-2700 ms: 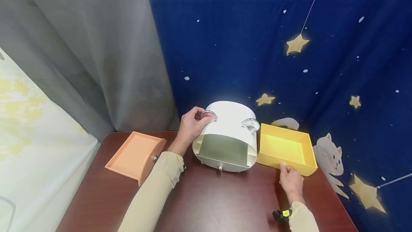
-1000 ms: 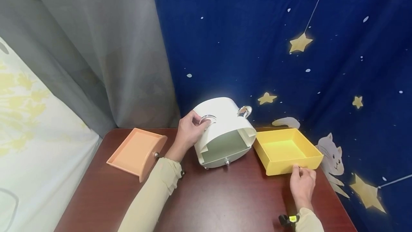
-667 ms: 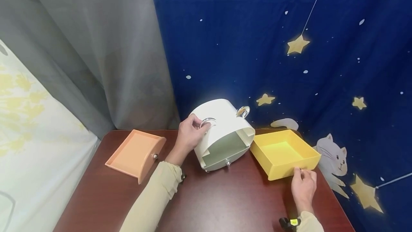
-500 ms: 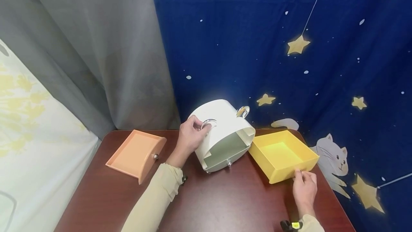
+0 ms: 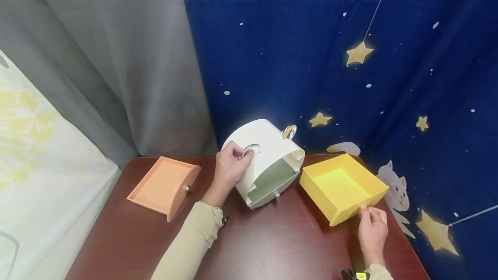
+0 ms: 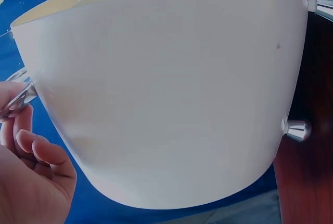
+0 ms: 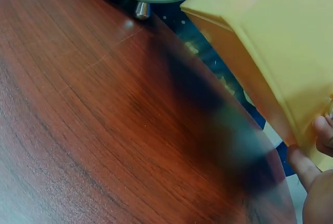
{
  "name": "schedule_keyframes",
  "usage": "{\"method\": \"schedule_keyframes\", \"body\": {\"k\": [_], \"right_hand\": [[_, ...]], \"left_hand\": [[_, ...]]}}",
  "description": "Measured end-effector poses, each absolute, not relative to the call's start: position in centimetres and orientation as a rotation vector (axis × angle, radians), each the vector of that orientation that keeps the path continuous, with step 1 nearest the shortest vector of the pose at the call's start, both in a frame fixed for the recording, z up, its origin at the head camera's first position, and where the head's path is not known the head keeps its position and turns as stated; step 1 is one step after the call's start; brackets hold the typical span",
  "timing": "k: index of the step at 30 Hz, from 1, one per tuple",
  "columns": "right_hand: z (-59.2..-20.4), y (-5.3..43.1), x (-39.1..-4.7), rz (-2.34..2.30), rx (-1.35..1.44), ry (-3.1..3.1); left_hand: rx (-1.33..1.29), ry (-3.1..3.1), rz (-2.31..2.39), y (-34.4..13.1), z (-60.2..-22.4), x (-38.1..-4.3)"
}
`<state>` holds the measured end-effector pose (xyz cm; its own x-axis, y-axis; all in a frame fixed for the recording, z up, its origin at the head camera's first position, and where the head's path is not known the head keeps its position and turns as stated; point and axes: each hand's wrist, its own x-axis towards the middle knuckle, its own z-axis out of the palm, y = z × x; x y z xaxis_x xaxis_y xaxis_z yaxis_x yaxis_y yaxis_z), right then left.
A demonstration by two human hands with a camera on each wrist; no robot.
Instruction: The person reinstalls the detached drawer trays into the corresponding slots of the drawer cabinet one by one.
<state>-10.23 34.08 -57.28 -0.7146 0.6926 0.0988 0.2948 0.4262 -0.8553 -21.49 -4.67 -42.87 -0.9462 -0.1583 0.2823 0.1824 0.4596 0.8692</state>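
two grips: left hand (image 5: 230,167) on the ring (image 5: 252,146) of a white case (image 5: 268,155) at twelve o'clock, right hand (image 5: 373,231) on a yellow drawer (image 5: 340,187) at two.

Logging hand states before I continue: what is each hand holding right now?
Left hand: closed, pinching a silver ring on the white cabinet.
Right hand: closed, holding the yellow drawer at its front.
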Motion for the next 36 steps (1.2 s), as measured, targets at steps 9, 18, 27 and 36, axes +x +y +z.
{"method": "schedule_keyframes", "body": {"k": [9,18,27,36], "right_hand": [[-56.0,33.3,-9.3,1.255,-0.772,-2.202],[-55.2,32.4,-9.1,1.337,-0.702,-2.158],[-54.7,30.9,-8.4,1.297,-0.618,-2.179],[-54.5,29.1,-7.8,1.275,-0.507,-2.112]], "left_hand": [[0.007,-2.365,-1.431,-4.5,-42.9,-20.6],[0.065,-2.379,-1.353,-4.1,-42.7,-20.1],[0.051,-2.378,-1.39,-4.3,-42.8,-20.2],[0.025,-2.372,-1.412,-4.4,-42.8,-20.2]]}}
